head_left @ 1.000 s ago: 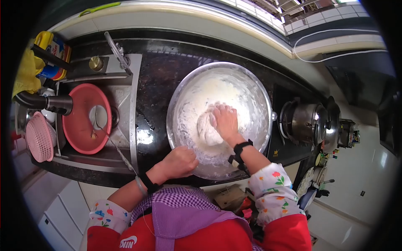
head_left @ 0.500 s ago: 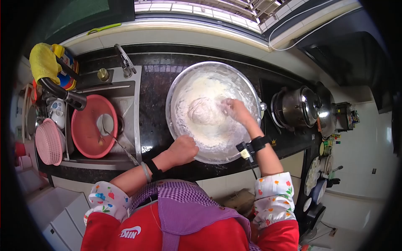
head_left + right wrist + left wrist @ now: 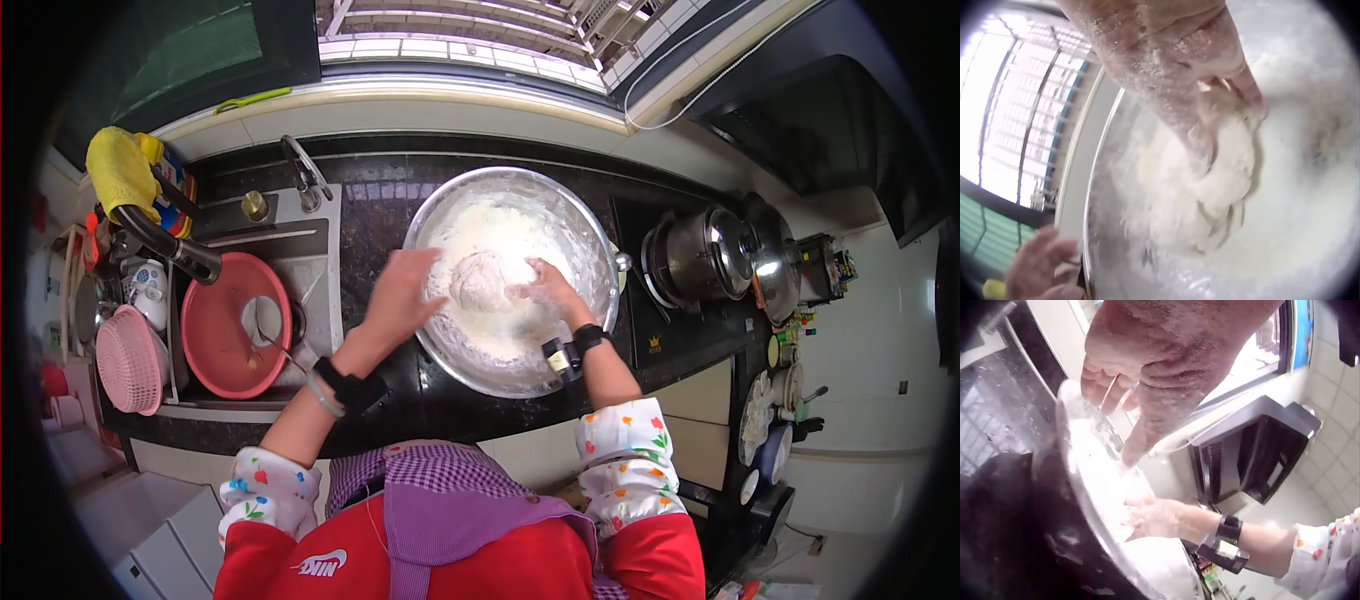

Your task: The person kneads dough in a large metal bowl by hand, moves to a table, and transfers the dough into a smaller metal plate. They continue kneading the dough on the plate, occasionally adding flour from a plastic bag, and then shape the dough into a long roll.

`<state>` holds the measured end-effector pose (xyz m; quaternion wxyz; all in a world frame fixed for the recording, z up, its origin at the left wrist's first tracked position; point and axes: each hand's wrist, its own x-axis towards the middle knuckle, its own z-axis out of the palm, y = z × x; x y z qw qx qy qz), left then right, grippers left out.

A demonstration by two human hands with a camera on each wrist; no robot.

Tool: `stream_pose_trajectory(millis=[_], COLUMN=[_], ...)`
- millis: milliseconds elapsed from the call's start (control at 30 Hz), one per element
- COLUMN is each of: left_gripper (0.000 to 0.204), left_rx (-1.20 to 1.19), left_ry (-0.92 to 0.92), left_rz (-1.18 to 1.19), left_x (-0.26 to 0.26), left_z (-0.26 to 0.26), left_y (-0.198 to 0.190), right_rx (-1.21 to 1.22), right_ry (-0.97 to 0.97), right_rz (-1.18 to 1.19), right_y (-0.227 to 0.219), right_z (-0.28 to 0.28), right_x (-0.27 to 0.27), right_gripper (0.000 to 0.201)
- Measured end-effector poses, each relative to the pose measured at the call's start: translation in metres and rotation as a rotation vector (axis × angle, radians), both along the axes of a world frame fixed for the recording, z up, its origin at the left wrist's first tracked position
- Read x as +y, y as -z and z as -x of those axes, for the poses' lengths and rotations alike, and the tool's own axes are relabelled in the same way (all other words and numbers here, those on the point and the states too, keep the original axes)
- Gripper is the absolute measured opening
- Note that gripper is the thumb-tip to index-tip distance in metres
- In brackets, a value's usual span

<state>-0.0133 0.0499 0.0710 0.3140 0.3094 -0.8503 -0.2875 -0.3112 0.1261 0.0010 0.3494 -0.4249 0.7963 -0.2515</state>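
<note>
A wide metal bowl (image 3: pixel 436 352) holds loose white flour (image 3: pixel 500 232) and a rough lump of dough (image 3: pixel 478 282). My right hand (image 3: pixel 552 292) is inside the bowl at the dough's right side, fingers spread loosely. In the right wrist view, the floury thumb (image 3: pixel 1196 140) of that hand rests against the dough (image 3: pixel 1210 194), and its other fingers come down at the lump's far edge. My left hand (image 3: pixel 402 290) hovers over the bowl's left rim with fingers and thumb apart, holding nothing. Flour dusts its skin in the left wrist view.
Left of the bowl, a sink (image 3: pixel 312 268) holds a red basin (image 3: pixel 204 300) with a ladle-like utensil in it. A pink basket (image 3: pixel 130 360) stands beside the basin. On the right, a lidded pot (image 3: pixel 700 258) sits on the stove. The dark counter's front edge runs close below the bowl.
My left hand has uncurled from a fist at the near left rim and moved up over the bowl's left side. My right hand has come off the dough's top to its right side.
</note>
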Motion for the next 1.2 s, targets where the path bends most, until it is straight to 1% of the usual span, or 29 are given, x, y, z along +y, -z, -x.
stream_pose_trajectory(millis=[33, 67, 133, 167, 200, 233, 267, 333, 367, 400, 467, 500, 533, 567, 600, 633, 667, 733, 800, 833, 867, 933, 967, 1033, 1067, 1100, 1133, 1167, 1200], left_gripper=[0.076, 0.076, 0.088, 0.088, 0.085, 0.082, 0.082, 0.067, 0.056, 0.056, 0.049, 0.049, 0.047, 0.045, 0.045, 0.044, 0.042, 0.042, 0.042, 0.043, 0.043, 0.040, 0.040, 0.041, 0.041, 0.041, 0.041, 0.041, 0.041], left_rx=[-0.104, -0.109, -0.272, -0.272, -0.171, -0.073, -0.081, -0.299, -0.304, -0.313, -0.181, -0.189, -0.078, 0.042, 0.035, 0.110, 0.186, 0.167, 0.234, 0.229, 0.227, 0.277, 0.289, 0.283, 0.283, 0.276, 0.294, 0.310, 0.306], left_ry=[0.104, 0.103, 0.158, 0.161, 0.216, 0.269, 0.275, 0.410, 0.398, 0.402, 0.260, 0.266, 0.195, 0.116, 0.124, 0.064, 0.005, 0.000, -0.036, -0.036, -0.030, -0.053, -0.048, -0.067, -0.074, -0.069, -0.069, -0.068, -0.065], left_rz=[-0.011, -0.005, 0.098, 0.101, 0.046, -0.009, -0.007, -0.294, -0.255, -0.253, -0.248, -0.240, -0.343, -0.454, -0.447, -0.479, -0.511, -0.462, -0.488, -0.437, -0.447, -0.414, -0.413, -0.399, -0.375, -0.376, -0.404, -0.432, -0.435], left_x=[-0.001, -0.003, -0.005, -0.010, -0.016, -0.022, -0.030, -0.041, -0.043, -0.042, -0.036, -0.033, -0.034, -0.031, -0.029, -0.028, -0.028, -0.034, -0.040, -0.045, -0.047, -0.051, -0.052, -0.055, -0.056, -0.057, -0.058, -0.059, -0.060], left_z=[0.012, 0.024, 0.050, 0.061, 0.072, 0.077, 0.078, 0.076, 0.073, 0.070, 0.062, 0.057, 0.052, 0.047, 0.045, 0.043, 0.042, 0.043, 0.045, 0.046, 0.049, 0.051, 0.052, 0.054, 0.055, 0.056, 0.057, 0.058, 0.058], left_y=[-0.004, -0.001, 0.018, 0.030, 0.042, 0.041, 0.042, 0.027, 0.026, 0.024, 0.019, 0.015, 0.008, 0.002, -0.007, -0.016, -0.023, -0.035, -0.049, -0.056, -0.062, -0.073, -0.078, -0.078, -0.077, -0.073, -0.068, -0.065, -0.063], right_rx=[0.117, 0.113, 0.416, 0.417, 0.465, 0.508, 0.503, 0.171, -0.090, -0.182, -0.220, 0.022, 0.256, 0.251, 0.387, 0.521, 0.517, 0.605, 0.571, 0.453, 0.331, 0.025, 0.015, 0.206, 0.134, 0.334, 0.544, 0.505, 0.502], right_ry=[-0.135, -0.135, -0.251, -0.247, -0.411, -0.575, -0.567, -0.637, -0.580, -0.485, -0.241, -0.276, -0.291, -0.279, -0.261, -0.242, -0.233, 0.004, -0.253, -0.491, -0.727, -1.000, -1.003, -0.779, -0.504, -0.385, -0.203, -0.089, -0.086], right_rz=[0.073, 0.080, 0.048, 0.049, 0.186, 0.325, 0.329, 0.379, 0.428, 0.422, 0.313, 0.085, -0.138, -0.132, -0.172, -0.214, -0.210, 0.056, -0.056, -0.029, -0.001, 0.137, 0.136, 0.046, 0.246, 0.305, 0.147, 0.167, 0.163], right_y=[0.003, 0.002, -0.059, -0.076, -0.089, -0.100, -0.111, -0.124, -0.119, -0.108, -0.086, -0.040, 0.003, 0.012, 0.017, 0.018, 0.024, 0.021, 0.005, 0.013, 0.021, -0.005, -0.001, 0.007, 0.009, 0.025, 0.024, 0.025, 0.019], right_z=[-0.007, -0.009, -0.038, -0.048, -0.058, -0.066, -0.073, -0.078, -0.065, -0.048, -0.013, 0.023, 0.050, 0.053, 0.053, 0.049, 0.039, -0.008, -0.045, -0.054, -0.062, -0.088, -0.079, -0.044, -0.027, -0.008, -0.006, -0.011, -0.025], right_x=[-0.007, -0.011, -0.017, -0.017, -0.015, -0.013, -0.011, -0.003, -0.002, -0.003, -0.007, -0.010, -0.015, -0.016, -0.017, -0.018, -0.020, -0.029, -0.038, -0.029, -0.015, 0.026, 0.021, -0.001, -0.011, -0.026, -0.044, -0.052, -0.057], right_gripper=[0.054, 0.054, 0.051, 0.051, 0.047, 0.043, 0.043, 0.023, 0.022, 0.019, 0.019, 0.019, 0.020, 0.020, 0.021, 0.022, 0.022, 0.024, 0.024, 0.022, 0.022, 0.019, 0.019, 0.014, 0.011, 0.013, 0.018, 0.023, 0.023])
